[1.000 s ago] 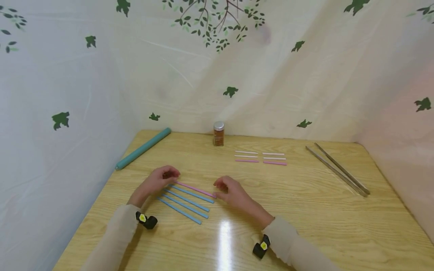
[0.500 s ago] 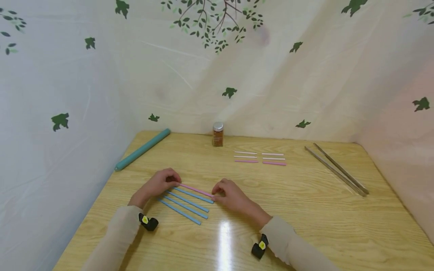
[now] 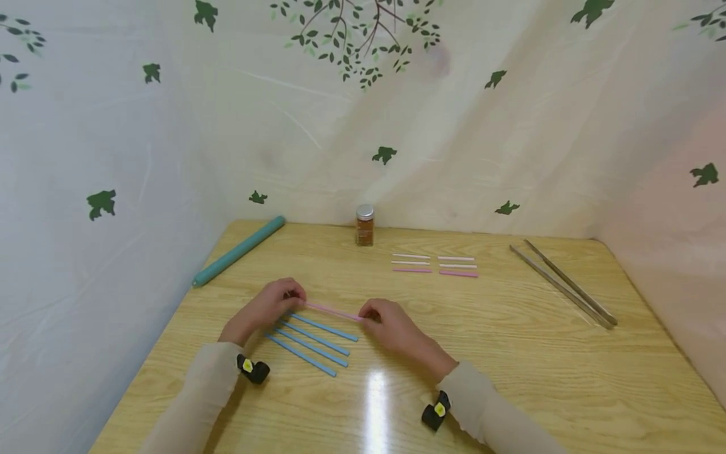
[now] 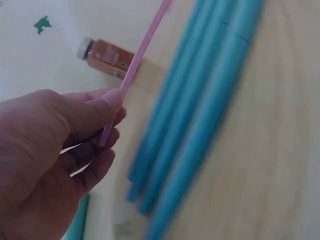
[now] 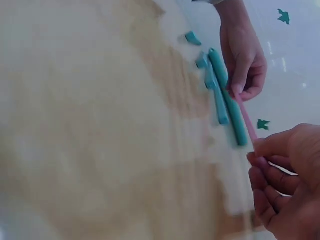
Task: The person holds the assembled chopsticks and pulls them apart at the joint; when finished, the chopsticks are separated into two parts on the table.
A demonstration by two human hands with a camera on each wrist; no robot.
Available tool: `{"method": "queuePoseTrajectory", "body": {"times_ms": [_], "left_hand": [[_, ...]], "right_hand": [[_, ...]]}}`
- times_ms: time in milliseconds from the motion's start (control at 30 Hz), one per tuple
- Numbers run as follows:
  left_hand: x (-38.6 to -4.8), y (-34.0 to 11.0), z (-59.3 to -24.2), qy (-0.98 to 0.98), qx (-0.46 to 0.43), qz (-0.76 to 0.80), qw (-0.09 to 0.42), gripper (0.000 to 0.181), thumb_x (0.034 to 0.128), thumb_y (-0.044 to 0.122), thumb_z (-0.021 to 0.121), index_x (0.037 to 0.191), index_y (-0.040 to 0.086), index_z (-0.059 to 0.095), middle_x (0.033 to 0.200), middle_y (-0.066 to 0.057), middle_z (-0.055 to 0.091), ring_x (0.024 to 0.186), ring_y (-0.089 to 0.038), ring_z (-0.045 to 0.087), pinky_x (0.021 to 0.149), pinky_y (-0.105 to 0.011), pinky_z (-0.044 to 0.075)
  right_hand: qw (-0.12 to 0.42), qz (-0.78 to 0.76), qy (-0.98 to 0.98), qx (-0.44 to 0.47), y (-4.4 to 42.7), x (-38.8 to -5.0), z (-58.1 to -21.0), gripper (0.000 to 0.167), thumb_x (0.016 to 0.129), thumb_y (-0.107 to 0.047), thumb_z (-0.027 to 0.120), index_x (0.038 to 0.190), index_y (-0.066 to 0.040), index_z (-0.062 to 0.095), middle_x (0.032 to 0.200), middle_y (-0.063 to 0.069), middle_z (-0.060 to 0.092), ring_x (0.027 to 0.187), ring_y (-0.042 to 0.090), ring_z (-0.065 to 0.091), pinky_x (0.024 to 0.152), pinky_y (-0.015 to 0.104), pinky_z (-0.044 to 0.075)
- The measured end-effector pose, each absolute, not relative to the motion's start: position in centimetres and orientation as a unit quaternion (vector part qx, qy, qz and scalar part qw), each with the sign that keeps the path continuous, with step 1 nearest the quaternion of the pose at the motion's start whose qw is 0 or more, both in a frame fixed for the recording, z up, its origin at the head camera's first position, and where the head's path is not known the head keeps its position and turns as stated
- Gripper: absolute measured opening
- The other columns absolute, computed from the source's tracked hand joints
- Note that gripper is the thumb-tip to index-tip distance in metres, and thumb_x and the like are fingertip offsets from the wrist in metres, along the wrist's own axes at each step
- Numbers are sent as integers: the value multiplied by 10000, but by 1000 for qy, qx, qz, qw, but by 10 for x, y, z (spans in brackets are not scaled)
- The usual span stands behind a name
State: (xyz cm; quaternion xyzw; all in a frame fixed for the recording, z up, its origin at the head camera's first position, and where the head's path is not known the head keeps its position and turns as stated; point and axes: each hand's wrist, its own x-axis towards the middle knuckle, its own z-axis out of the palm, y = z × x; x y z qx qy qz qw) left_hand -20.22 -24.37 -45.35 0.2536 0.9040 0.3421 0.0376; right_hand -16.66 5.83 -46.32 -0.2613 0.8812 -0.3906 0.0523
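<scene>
Between my two hands a thin pink stick (image 3: 333,311) spans above the table. My left hand (image 3: 271,301) pinches its left end between thumb and fingers, and the tip pokes out below the thumb in the left wrist view. At the other end, the thumb and fingers of my right hand (image 3: 391,325) grip it, as the right wrist view (image 5: 287,172) shows too. Just in front of it several blue sticks (image 3: 306,354) lie side by side, slanting; their left ends are partly behind my left hand.
Short white and pink sticks (image 3: 458,266) lie in two groups at the back. A spice jar (image 3: 365,227) stands near the back edge. Left lies a teal rod (image 3: 238,251); right, metal tongs (image 3: 564,287). Printed cloth walls (image 3: 317,139) enclose the table (image 3: 510,378).
Both hands have taken hold of the pink stick's ends. It has come up off the table and away from the blue sticks, which have stayed put.
</scene>
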Motion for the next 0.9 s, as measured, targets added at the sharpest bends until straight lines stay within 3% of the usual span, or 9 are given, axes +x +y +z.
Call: {"method": "queuePoseTrajectory", "body": {"times_ms": [233,333,500,767,900], "left_hand": [[-208,-216,-425,903,277,326,30,105,929,114,618,1012,56,644,902,-3,624,806,-113,538,731,-290,477],[-210,-201,-418,901,303,307,40,168,916,139,644,1045,31,646,883,0,607,787,-103,527,705,-263,475],[-213,-180,-414,896,335,285,56,129,906,171,662,991,74,670,868,11,603,767,-82,524,682,-227,473],[-213,-162,-413,891,342,292,59,78,928,145,629,968,86,661,853,15,619,743,-82,516,671,-217,465],[-215,-151,-411,888,352,291,50,69,933,148,624,947,91,659,826,22,609,721,-71,503,651,-212,450]], "right_hand": [[1,-404,887,-223,75,-177,-440,58,940,-127,607,971,-107,653,894,-18,624,810,109,554,703,270,478],[-12,-403,889,-217,81,-179,-434,63,940,-113,605,970,-90,656,899,1,633,839,129,582,742,296,500],[-18,-412,885,-217,89,-179,-433,83,947,-119,595,986,-73,653,928,24,647,904,172,622,812,343,523],[-54,-397,888,-224,101,-180,-429,86,936,-115,612,994,-72,658,948,34,650,902,186,601,820,405,509],[-64,-392,883,-250,100,-185,-424,179,905,-136,661,1060,-49,645,1015,80,641,937,217,588,814,417,517]]}}
